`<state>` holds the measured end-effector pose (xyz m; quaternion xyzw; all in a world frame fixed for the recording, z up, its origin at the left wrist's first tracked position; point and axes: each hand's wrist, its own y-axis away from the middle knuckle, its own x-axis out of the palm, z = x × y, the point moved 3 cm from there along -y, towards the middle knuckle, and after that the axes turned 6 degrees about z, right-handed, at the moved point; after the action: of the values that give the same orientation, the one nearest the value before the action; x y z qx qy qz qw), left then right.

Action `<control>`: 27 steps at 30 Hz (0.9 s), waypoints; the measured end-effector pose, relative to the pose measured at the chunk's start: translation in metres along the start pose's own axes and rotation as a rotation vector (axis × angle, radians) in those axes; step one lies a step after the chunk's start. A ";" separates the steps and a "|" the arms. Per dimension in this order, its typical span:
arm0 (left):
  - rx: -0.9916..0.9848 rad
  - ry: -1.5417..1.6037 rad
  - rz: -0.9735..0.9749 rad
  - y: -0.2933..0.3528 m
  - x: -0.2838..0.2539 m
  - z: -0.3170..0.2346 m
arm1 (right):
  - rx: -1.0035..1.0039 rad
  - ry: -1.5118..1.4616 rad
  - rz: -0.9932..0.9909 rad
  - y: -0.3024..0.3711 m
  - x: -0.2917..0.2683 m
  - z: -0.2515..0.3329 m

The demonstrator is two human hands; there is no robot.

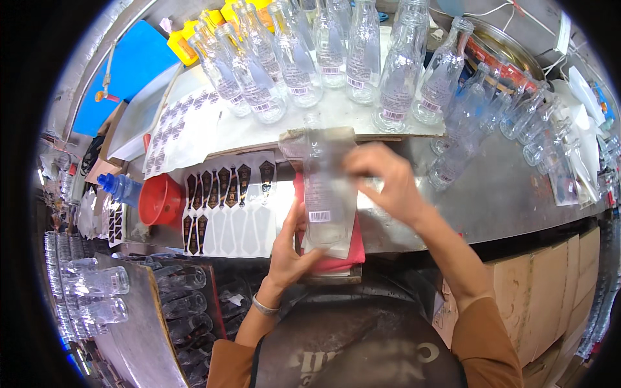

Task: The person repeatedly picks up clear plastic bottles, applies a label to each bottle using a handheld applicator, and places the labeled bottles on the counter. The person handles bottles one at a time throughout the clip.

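A clear glass bottle (319,194) with a small printed label and barcode lies in front of me, neck pointing away, on a rest padded with a pink cloth (356,253). Along the left side and base of the bottle, my left hand (288,252) grips it, thumb near the bottom. My right hand (385,174) is at the bottle's upper right side, its fingers bent and smeared by motion; whether they press on the glass is unclear. Left of the bottle lies a sheet of dark ornate stickers (223,187), with several blank outlines where stickers are gone.
Several upright labelled bottles (297,71) stand on the white board behind. Another sticker sheet (184,123) lies at its left. A red bowl (160,200) and a blue-capped bottle (123,189) sit at left. More bottles stand at right; cardboard boxes (530,297) are below, and bottles lie stacked lower left.
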<state>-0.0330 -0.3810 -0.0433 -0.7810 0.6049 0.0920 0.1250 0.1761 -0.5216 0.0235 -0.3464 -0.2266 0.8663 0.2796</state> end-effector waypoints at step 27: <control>-0.096 0.394 -0.242 -0.068 0.001 -0.019 | 0.516 -0.456 0.012 0.016 -0.019 0.046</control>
<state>0.0324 -0.3713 -0.0199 -0.8558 0.5145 -0.0489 -0.0227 0.1485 -0.5543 0.0538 -0.0633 -0.0548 0.9517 0.2953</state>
